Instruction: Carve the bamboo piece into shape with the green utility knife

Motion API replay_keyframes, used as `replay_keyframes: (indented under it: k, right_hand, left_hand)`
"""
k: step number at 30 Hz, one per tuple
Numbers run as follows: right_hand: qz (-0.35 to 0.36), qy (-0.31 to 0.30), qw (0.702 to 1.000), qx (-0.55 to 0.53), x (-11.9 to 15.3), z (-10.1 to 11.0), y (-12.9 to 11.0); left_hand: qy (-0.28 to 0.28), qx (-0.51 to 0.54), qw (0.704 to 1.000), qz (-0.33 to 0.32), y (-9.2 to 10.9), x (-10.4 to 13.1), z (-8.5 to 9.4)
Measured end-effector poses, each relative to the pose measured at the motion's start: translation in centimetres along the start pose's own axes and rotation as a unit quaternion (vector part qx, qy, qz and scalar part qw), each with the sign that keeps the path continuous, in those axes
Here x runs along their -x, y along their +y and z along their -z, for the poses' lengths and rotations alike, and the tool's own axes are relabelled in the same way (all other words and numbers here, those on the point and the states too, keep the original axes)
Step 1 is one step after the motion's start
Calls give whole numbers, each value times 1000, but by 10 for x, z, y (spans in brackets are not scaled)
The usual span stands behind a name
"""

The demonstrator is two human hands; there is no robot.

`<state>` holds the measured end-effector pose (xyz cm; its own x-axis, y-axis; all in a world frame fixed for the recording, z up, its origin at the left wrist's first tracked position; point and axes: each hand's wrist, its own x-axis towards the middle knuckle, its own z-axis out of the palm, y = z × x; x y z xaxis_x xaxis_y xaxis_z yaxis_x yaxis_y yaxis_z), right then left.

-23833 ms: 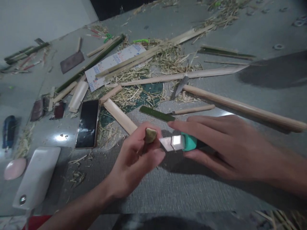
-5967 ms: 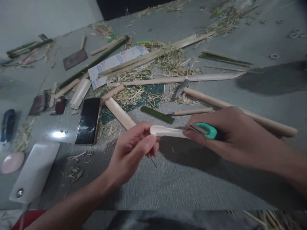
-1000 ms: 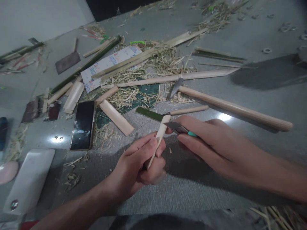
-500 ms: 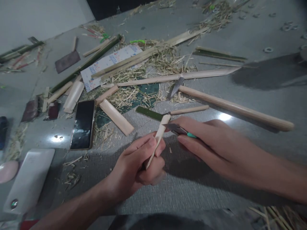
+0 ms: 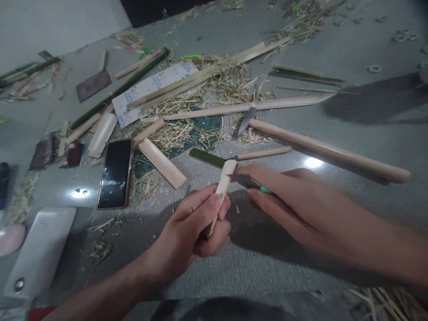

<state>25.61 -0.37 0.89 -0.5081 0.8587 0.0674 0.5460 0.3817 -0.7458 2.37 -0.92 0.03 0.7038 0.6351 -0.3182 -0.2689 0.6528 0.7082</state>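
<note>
My left hand (image 5: 197, 223) is closed around a pale bamboo strip (image 5: 226, 177), thumb on top, with the strip's upper end sticking out beyond the fingers. In my right hand (image 5: 294, 200) is a utility knife (image 5: 249, 181) with a bit of teal on its body. Its blade lies against the strip's right edge, near the upper end. Just past the strip's tip, a tool with a thin wooden handle (image 5: 264, 153) rests on the table beside a green bamboo piece (image 5: 207, 157).
A hammer (image 5: 327, 147) lies to the right. At left are a dark-screened phone (image 5: 115, 174), a white device (image 5: 42, 252) and bamboo pieces (image 5: 163, 164). Shavings (image 5: 177, 136) cover part of a green mat (image 5: 209, 129). Long bamboo strips (image 5: 267, 105) stretch behind. Metal washers (image 5: 374, 69) sit far right.
The bamboo strip has turned slightly in my left hand, showing more of its flat face. The knife has shifted a little left along with the strip. Other things stay where they were.
</note>
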Motion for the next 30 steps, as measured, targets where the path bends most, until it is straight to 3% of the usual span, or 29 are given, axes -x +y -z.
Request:
replay_keyframes:
  k: [6,19,30]
  right_hand:
    - [-8,-5,1000,11,0,-2,-2]
    - [-8,-20,1000,19,0,1,-1]
    - [22,-11,1000,10,-3,4,-2]
  left_hand:
    - [38,-37,999,-7,0,0,-9]
    - [30,-74,997,8,7,2,-4]
    - [-30,41,997,50,9,2,8]
